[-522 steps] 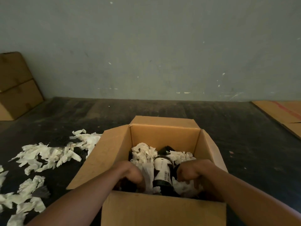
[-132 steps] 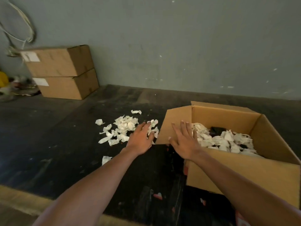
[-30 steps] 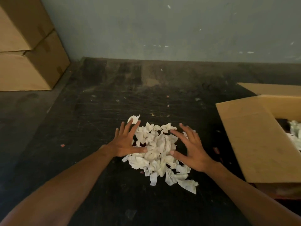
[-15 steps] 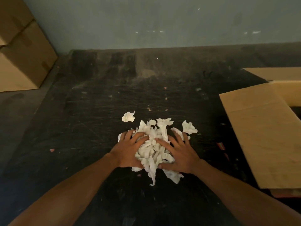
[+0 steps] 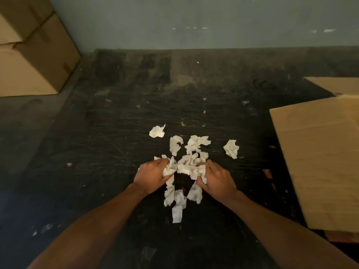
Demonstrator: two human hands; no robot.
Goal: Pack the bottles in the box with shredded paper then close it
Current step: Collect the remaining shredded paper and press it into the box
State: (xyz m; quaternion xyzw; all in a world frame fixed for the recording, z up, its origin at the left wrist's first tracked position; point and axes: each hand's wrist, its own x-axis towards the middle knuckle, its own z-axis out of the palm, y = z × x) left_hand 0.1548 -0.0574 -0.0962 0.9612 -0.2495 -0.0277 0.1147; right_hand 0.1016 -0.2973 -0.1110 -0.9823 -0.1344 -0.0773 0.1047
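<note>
White shredded paper (image 5: 186, 166) is bunched between both my hands over the dark floor. My left hand (image 5: 150, 174) is closed on the bunch from the left, my right hand (image 5: 218, 177) from the right, and strips hang down below them. Loose scraps (image 5: 231, 148) lie just beyond. The cardboard box (image 5: 318, 162) stands at the right edge with its left flap folded out toward me. Its inside and the bottles are out of view.
Two stacked cardboard boxes (image 5: 33, 53) stand at the far left against the grey wall (image 5: 194, 20). A small crumpled scrap (image 5: 157, 131) lies apart on the scratched black floor (image 5: 116, 133). Tiny red and white bits dot the floor.
My hands have gone from lying flat on the paper pile to closing on it and lifting a bunch, leaving a few scraps behind.
</note>
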